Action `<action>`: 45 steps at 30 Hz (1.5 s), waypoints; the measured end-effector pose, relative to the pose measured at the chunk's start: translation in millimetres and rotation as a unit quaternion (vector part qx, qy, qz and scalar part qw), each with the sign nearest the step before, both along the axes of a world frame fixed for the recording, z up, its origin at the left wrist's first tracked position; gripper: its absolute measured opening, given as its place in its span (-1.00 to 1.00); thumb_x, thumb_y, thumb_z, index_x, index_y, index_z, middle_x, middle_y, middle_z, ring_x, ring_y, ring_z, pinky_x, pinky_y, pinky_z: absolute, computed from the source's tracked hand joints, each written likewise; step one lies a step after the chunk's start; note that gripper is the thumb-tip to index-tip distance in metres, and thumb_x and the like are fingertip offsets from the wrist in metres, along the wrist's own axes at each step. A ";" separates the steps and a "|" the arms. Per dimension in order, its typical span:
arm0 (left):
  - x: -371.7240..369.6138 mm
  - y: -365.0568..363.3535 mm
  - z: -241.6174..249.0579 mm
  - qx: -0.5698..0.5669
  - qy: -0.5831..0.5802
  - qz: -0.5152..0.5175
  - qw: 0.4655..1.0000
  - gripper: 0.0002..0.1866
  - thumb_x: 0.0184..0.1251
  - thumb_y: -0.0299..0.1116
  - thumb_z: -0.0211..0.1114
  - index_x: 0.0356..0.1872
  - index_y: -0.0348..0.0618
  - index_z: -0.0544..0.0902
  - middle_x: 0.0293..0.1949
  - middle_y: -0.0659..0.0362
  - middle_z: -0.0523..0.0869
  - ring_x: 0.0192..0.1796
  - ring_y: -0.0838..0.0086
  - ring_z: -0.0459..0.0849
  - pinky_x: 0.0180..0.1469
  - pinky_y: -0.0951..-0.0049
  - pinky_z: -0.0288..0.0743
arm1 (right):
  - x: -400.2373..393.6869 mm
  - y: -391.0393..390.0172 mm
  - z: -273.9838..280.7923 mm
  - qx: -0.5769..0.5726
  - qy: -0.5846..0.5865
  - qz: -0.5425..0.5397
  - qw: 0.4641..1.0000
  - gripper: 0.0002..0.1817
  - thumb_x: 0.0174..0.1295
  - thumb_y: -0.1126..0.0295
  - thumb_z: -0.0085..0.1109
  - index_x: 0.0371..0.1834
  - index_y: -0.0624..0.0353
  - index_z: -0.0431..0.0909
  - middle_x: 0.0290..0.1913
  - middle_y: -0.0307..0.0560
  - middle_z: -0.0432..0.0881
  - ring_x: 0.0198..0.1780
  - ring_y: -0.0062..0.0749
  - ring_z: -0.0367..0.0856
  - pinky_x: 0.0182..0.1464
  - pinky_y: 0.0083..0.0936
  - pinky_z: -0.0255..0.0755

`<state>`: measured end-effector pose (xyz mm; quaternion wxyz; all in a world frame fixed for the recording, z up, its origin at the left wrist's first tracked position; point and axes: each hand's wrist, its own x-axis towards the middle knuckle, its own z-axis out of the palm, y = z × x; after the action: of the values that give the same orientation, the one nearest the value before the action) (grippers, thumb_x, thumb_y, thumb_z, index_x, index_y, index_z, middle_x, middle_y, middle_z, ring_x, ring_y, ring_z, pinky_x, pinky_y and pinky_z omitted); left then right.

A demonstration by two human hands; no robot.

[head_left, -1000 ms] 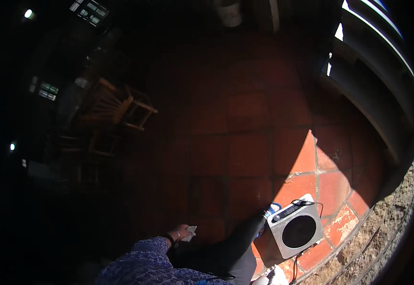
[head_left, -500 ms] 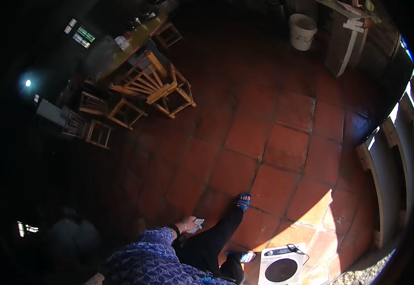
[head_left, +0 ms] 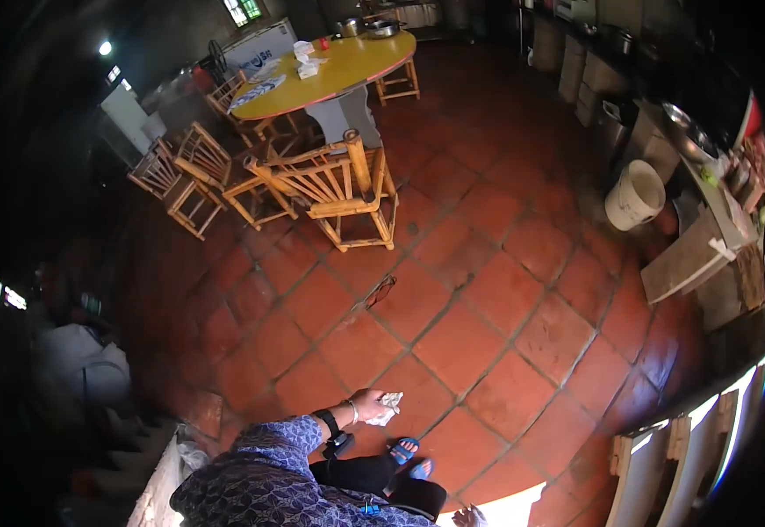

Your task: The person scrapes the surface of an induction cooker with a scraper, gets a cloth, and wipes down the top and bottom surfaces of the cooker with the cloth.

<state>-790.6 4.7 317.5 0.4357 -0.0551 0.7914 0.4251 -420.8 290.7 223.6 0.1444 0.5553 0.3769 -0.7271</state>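
Note:
My left hand (head_left: pixel 368 406) is closed around a crumpled white cloth (head_left: pixel 388 407), held low over the tiled floor in front of my body. The cloth could be paper; its material is hard to tell. A dark watch and a light bracelet are on that wrist. At the bottom edge, against bright sunlight, my right hand (head_left: pixel 467 516) shows only in part. Its fingers are too small and cut off to read. My feet in blue sandals (head_left: pixel 405 451) stand just beyond my hands.
A yellow oval table (head_left: pixel 338 77) with pots and papers stands ahead, bamboo chairs (head_left: pixel 351 198) around it. To the right are a white bucket (head_left: pixel 635 195), a cluttered counter (head_left: pixel 725 206) and wooden slats (head_left: pixel 668 457). A thin dark object (head_left: pixel 380 292) lies on the red tiles.
My view has turned and lifted, bringing the table and counter into fuller sight. The induction cooker on the floor has left the frame. My left hand still holds the cloth; my right hand now shows.

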 end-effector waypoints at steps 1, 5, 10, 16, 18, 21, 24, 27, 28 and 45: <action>-6.2 7.6 2.1 0.014 -0.003 0.002 1.000 -0.70 0.12 -0.28 0.37 -0.13 -0.14 0.67 -0.32 0.22 0.75 -0.32 0.55 0.72 -0.29 0.47 0.61 | -10.2 14.8 1.3 0.004 0.001 0.006 1.000 -0.59 0.24 0.13 0.10 0.05 0.13 0.54 -0.01 0.18 0.59 -0.17 0.13 0.64 -0.14 0.02 0.52; -35.0 40.5 3.3 0.024 0.039 0.044 0.998 -0.66 0.13 -0.35 0.35 -0.04 -0.17 0.61 -0.26 0.20 0.74 -0.27 0.53 0.72 -0.25 0.44 0.62 | -53.5 81.5 7.0 0.020 -0.005 0.020 1.000 -0.59 0.24 0.09 0.11 0.05 0.10 0.55 0.01 0.19 0.59 -0.15 0.15 0.64 -0.12 0.04 0.51; -65.3 64.8 18.3 -0.004 0.059 0.093 0.994 -0.49 0.16 -0.53 0.27 0.17 -0.27 0.39 0.00 0.06 0.64 -0.01 0.44 0.65 -0.03 0.37 0.61 | -104.2 175.9 23.5 0.060 0.002 0.028 0.998 -0.58 0.24 0.05 0.12 0.03 0.06 0.57 0.03 0.20 0.59 -0.14 0.18 0.64 -0.08 0.08 0.50; -84.7 65.6 -27.0 0.104 -0.020 0.227 0.968 -0.56 0.12 -0.32 0.42 0.04 -0.21 0.56 -0.11 0.16 0.70 -0.13 0.52 0.69 -0.08 0.45 0.61 | -145.1 263.9 43.7 0.123 0.046 0.034 0.991 -0.57 0.23 0.00 0.13 0.02 0.02 0.59 0.06 0.21 0.59 -0.12 0.21 0.64 -0.04 0.11 0.50; -88.7 51.7 -62.6 0.096 0.020 0.209 0.973 -0.57 0.11 -0.30 0.43 0.00 -0.19 0.58 -0.13 0.18 0.70 -0.15 0.53 0.70 -0.09 0.46 0.61 | -169.8 282.5 42.2 0.136 0.076 0.052 0.986 -0.57 0.23 -0.02 0.13 0.02 0.01 0.60 0.07 0.22 0.59 -0.11 0.22 0.64 -0.03 0.13 0.49; -121.4 53.6 -68.6 0.103 0.044 0.207 0.972 -0.57 0.10 -0.27 0.44 -0.02 -0.19 0.59 -0.15 0.18 0.70 -0.19 0.53 0.71 -0.12 0.47 0.62 | -242.7 302.6 15.9 0.125 0.083 0.077 0.986 -0.59 0.30 0.02 0.02 -0.07 0.09 0.64 -0.04 0.18 0.66 -0.16 0.03 0.66 -0.03 -0.07 0.50; -168.1 76.2 -11.6 0.186 -0.026 0.238 0.953 -0.60 0.15 -0.33 0.39 0.00 -0.23 0.56 -0.17 0.16 0.70 -0.22 0.47 0.72 -0.14 0.43 0.65 | -337.4 283.3 20.1 0.205 0.054 0.167 0.963 -0.64 0.33 0.34 -0.05 0.09 0.36 0.44 -0.13 0.11 0.60 -0.23 -0.04 0.65 -0.18 -0.18 0.60; -219.7 92.6 31.6 0.145 -0.092 0.221 0.960 -0.68 0.21 -0.49 0.32 -0.01 -0.26 0.55 -0.17 0.16 0.70 -0.20 0.41 0.73 -0.14 0.37 0.66 | -419.6 235.9 38.4 0.004 0.176 0.111 0.978 -0.65 0.25 0.47 0.02 0.11 0.28 0.43 0.04 0.07 0.59 0.25 -0.15 0.42 0.17 -0.13 0.43; -232.4 100.6 40.5 0.140 -0.112 0.170 0.969 -0.68 0.21 -0.49 0.32 -0.01 -0.26 0.55 -0.17 0.16 0.70 -0.20 0.41 0.73 -0.14 0.37 0.66 | -441.4 205.8 38.2 0.230 0.297 0.372 0.849 -0.59 0.28 0.37 0.04 0.21 0.17 0.40 0.10 -0.04 0.58 0.23 -0.29 0.44 0.24 -0.29 0.39; -331.4 162.8 75.5 0.191 -0.314 -0.043 0.929 -0.71 0.37 -0.39 0.11 0.05 -0.27 0.46 -0.18 0.08 0.67 -0.24 0.32 0.70 -0.18 0.33 0.61 | -616.8 41.9 155.9 0.318 0.344 0.556 0.686 -0.30 0.15 0.11 0.23 0.33 0.18 0.26 -0.11 0.11 0.63 -0.08 -0.04 0.63 -0.10 -0.29 0.47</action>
<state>-1122.0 167.6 393.0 0.6820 -0.0679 0.5198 0.5100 -1037.6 332.6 379.6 0.1977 -0.0327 0.8485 -0.4898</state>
